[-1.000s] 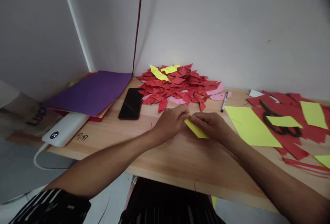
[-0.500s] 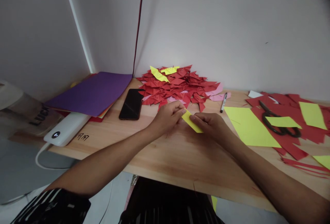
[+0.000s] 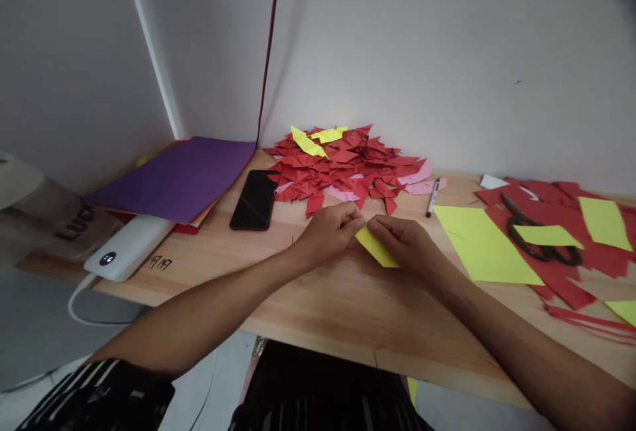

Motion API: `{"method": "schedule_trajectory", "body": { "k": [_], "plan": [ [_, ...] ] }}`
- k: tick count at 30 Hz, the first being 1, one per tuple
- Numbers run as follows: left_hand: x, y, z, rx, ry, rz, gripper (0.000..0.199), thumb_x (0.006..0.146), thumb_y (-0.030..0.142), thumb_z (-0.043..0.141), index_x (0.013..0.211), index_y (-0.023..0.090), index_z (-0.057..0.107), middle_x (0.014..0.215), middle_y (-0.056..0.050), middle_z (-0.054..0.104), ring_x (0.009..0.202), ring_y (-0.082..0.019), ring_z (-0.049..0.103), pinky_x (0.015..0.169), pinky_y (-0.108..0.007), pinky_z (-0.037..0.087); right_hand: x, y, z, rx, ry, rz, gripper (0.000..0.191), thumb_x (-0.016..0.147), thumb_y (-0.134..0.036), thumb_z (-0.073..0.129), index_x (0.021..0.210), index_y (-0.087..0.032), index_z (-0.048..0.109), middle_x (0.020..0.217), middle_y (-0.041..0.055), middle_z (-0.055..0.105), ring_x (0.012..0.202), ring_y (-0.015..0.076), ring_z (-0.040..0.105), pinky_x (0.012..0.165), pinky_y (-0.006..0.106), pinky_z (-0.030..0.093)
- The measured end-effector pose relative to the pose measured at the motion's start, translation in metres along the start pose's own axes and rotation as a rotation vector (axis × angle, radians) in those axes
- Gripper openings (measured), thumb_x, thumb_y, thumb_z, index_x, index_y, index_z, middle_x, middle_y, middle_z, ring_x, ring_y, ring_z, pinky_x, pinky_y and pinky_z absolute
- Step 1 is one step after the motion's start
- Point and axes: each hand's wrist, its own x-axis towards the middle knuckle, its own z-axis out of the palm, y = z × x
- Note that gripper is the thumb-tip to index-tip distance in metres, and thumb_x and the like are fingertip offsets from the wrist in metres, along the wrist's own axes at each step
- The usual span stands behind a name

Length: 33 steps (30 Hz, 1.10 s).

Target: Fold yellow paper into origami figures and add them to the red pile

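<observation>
Between my two hands, over the middle of the wooden table, is a small yellow paper piece (image 3: 376,248). My left hand (image 3: 332,232) pinches its upper left corner, fingers curled. The fingers of my right hand (image 3: 403,239) are closed on the paper's upper right side, thumb on top. Part of the paper is hidden behind the fingers. Just beyond my hands lies a pile of folded red papers (image 3: 342,163), with two folded yellow papers (image 3: 309,143) on top.
A black phone (image 3: 253,199), a purple sheet (image 3: 179,176) and a white power bank (image 3: 126,249) lie at left. On the right are a marker (image 3: 432,198), a yellow sheet (image 3: 487,245), red scraps (image 3: 571,290) and scissors (image 3: 527,245) partly under a yellow strip (image 3: 546,236).
Both hands have moved slightly nearer to me. The yellow paper between them is lower and shows a wider face, and my left fingers are closer to its upper corner.
</observation>
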Motion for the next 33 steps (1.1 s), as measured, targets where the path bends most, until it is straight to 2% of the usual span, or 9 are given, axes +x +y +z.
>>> {"method": "schedule_trajectory", "body": {
  "k": [3, 7, 13, 17, 20, 22, 25, 27, 33],
  "plan": [
    [-0.001, 0.001, 0.001, 0.019, -0.025, 0.002, 0.027, 0.091, 0.029, 0.043, 0.067, 0.016, 0.048, 0.058, 0.003, 0.047, 0.059, -0.010, 0.043, 0.056, -0.023, 0.031, -0.001, -0.002, 0.002, -0.012, 0.005, -0.002, 0.043, 0.092, -0.047, 0.041, 0.060, -0.020, 0.033, 0.055, -0.0032, 0.033, 0.052, 0.0097, 0.034, 0.045, 0.022, 0.025],
    [-0.001, 0.001, 0.003, 0.028, 0.024, 0.018, 0.029, 0.090, 0.028, 0.044, 0.064, 0.017, 0.042, 0.059, 0.004, 0.042, 0.060, -0.010, 0.040, 0.059, -0.024, 0.029, -0.002, -0.003, 0.004, -0.008, 0.012, 0.039, 0.048, 0.091, -0.054, 0.041, 0.058, -0.020, 0.034, 0.054, -0.0034, 0.032, 0.051, 0.0091, 0.032, 0.044, 0.022, 0.024],
    [0.000, -0.001, 0.000, -0.004, 0.104, 0.030, 0.031, 0.088, 0.031, 0.048, 0.061, 0.017, 0.041, 0.059, 0.005, 0.040, 0.060, -0.009, 0.038, 0.061, -0.024, 0.030, 0.000, -0.004, 0.003, -0.006, -0.024, 0.011, 0.044, 0.091, -0.049, 0.041, 0.058, -0.020, 0.035, 0.053, -0.0033, 0.034, 0.051, 0.0095, 0.033, 0.045, 0.022, 0.026],
    [0.004, -0.008, -0.002, -0.062, 0.131, 0.028, 0.034, 0.086, 0.038, 0.052, 0.061, 0.016, 0.046, 0.058, 0.005, 0.041, 0.059, -0.009, 0.039, 0.058, -0.023, 0.031, -0.001, -0.005, 0.003, 0.028, -0.035, 0.028, 0.043, 0.091, -0.048, 0.041, 0.059, -0.021, 0.034, 0.053, -0.0036, 0.034, 0.050, 0.0095, 0.032, 0.044, 0.023, 0.024],
    [0.007, -0.012, -0.002, -0.170, 0.098, -0.019, 0.035, 0.086, 0.042, 0.052, 0.063, 0.016, 0.048, 0.054, 0.006, 0.040, 0.051, -0.007, 0.037, 0.050, -0.021, 0.028, -0.002, -0.004, 0.001, 0.075, -0.007, 0.039, 0.044, 0.093, -0.048, 0.040, 0.059, -0.021, 0.035, 0.054, -0.0035, 0.034, 0.050, 0.0098, 0.033, 0.045, 0.024, 0.025],
    [0.008, -0.013, -0.002, -0.271, 0.056, -0.072, 0.036, 0.088, 0.043, 0.049, 0.064, 0.017, 0.045, 0.049, 0.007, 0.037, 0.043, -0.006, 0.034, 0.045, -0.021, 0.025, -0.002, -0.004, -0.001, 0.115, 0.052, 0.016, 0.039, 0.094, -0.046, 0.041, 0.064, -0.020, 0.042, 0.059, -0.0024, 0.040, 0.054, 0.0109, 0.038, 0.048, 0.024, 0.029],
    [0.008, -0.013, -0.003, -0.400, 0.019, -0.105, 0.039, 0.091, 0.046, 0.044, 0.064, 0.018, 0.041, 0.046, 0.008, 0.037, 0.037, -0.004, 0.033, 0.041, -0.019, 0.025, 0.000, -0.003, -0.004, 0.216, 0.104, -0.012, 0.025, 0.093, -0.043, 0.046, 0.087, -0.021, 0.056, 0.070, -0.0001, 0.052, 0.063, 0.0134, 0.047, 0.054, 0.025, 0.037],
    [0.007, -0.013, -0.004, -0.453, 0.006, -0.104, 0.039, 0.092, 0.046, 0.044, 0.065, 0.018, 0.040, 0.047, 0.008, 0.038, 0.037, -0.004, 0.034, 0.040, -0.019, 0.026, 0.001, -0.002, -0.004, 0.277, 0.094, -0.025, 0.022, 0.091, -0.042, 0.050, 0.097, -0.022, 0.056, 0.076, 0.0011, 0.056, 0.067, 0.0145, 0.051, 0.057, 0.025, 0.040],
    [0.008, -0.012, -0.004, -0.557, -0.027, -0.132, 0.038, 0.090, 0.044, 0.048, 0.065, 0.017, 0.040, 0.047, 0.008, 0.038, 0.037, -0.003, 0.034, 0.038, -0.018, 0.025, -0.005, 0.003, 0.001, 0.287, 0.073, -0.175, 0.012, 0.091, -0.035, 0.053, 0.095, -0.024, 0.055, 0.089, 0.0034, 0.059, 0.076, 0.0147, 0.056, 0.064, 0.026, 0.046]
  ]
}}
